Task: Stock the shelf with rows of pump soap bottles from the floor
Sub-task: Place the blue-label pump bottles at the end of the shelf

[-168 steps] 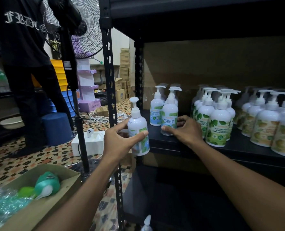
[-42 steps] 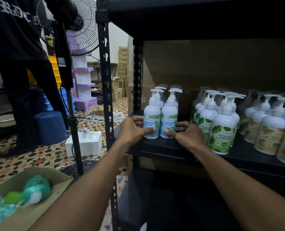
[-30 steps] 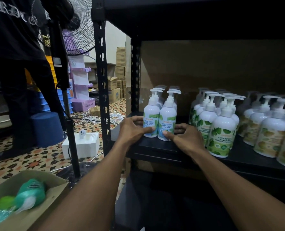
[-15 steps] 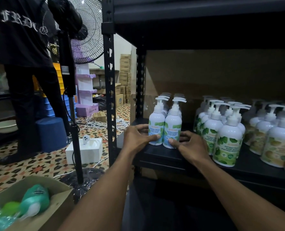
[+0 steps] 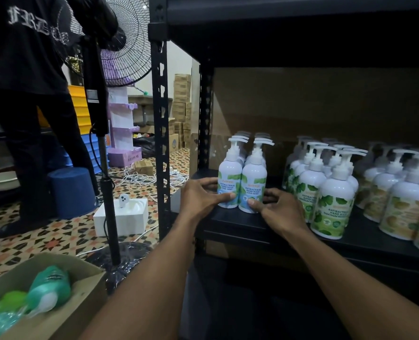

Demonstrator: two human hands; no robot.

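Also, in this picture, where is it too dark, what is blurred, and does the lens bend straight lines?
Head view: the front cool mint bottles are sharp, labels readable; the upper shelf and the lower bay are nearly black; the green bottle in the cardboard box is blurred; the wide lens makes the fan pole lean.

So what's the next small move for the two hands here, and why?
Probably let go of both: the left hand grips the left Cool Mint bottle, the right hand the right Cool Mint bottle, and the pair already stands upright, side by side, on the shelf.
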